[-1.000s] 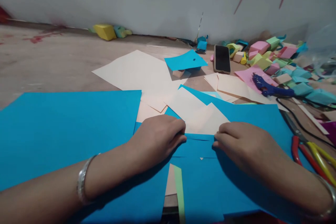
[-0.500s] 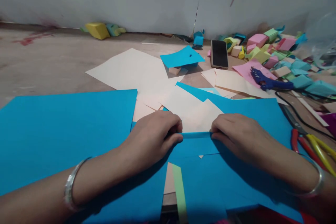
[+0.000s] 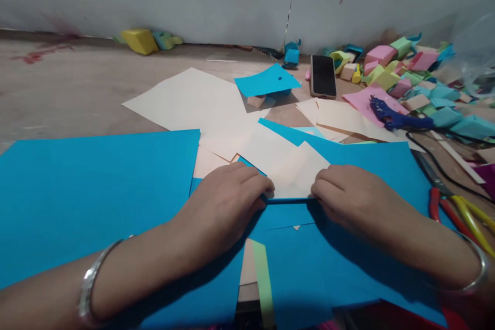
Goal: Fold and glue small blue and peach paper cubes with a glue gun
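Observation:
My left hand [image 3: 226, 198] and my right hand [image 3: 353, 197] lie side by side on a small blue paper piece [image 3: 288, 211], fingers curled and pinching its folded far edge. That piece rests on a larger blue sheet [image 3: 359, 247]. A cream paper [image 3: 286, 165] lies just beyond my fingertips. Each of my wrists carries a silver bangle.
A big blue sheet [image 3: 93, 191] covers the left. More cream sheets [image 3: 189, 100] lie behind. A phone [image 3: 322, 76], a blue glue gun [image 3: 394, 118], scissors [image 3: 460, 206] with red and yellow handles and a heap of coloured paper boxes [image 3: 410, 77] sit at the right, near a wall.
The blue strip edge rose between my fingers half a second ago and now lies pressed flat. My hands have shifted slightly closer to the cream paper.

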A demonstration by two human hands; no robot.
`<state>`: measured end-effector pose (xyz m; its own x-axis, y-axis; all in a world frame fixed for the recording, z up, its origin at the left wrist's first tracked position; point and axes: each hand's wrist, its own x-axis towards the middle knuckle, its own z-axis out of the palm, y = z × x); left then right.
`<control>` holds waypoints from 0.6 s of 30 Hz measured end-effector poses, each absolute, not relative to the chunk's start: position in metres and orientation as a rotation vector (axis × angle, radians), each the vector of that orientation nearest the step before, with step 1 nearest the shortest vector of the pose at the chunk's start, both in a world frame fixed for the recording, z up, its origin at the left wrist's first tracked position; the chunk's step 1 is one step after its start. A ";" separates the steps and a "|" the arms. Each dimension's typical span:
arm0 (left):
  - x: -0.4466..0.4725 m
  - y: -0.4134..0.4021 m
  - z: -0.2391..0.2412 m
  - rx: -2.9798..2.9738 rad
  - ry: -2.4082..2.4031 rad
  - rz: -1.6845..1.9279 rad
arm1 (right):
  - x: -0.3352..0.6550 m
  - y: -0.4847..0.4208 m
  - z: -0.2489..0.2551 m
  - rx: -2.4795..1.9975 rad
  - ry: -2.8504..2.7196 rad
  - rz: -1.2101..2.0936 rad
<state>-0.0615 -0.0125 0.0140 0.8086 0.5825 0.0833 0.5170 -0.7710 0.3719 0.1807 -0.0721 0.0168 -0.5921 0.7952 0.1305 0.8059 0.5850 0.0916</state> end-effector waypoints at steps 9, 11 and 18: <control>-0.064 -0.017 0.017 3.044 0.524 0.316 | 0.171 -0.075 0.020 -1.240 -2.774 -0.353; -0.063 -0.019 0.018 3.100 0.479 0.305 | 0.170 -0.077 0.021 -1.244 -2.793 -0.363; -0.061 -0.027 0.023 3.169 0.412 0.230 | 0.167 -0.083 0.020 -1.269 -2.834 -0.441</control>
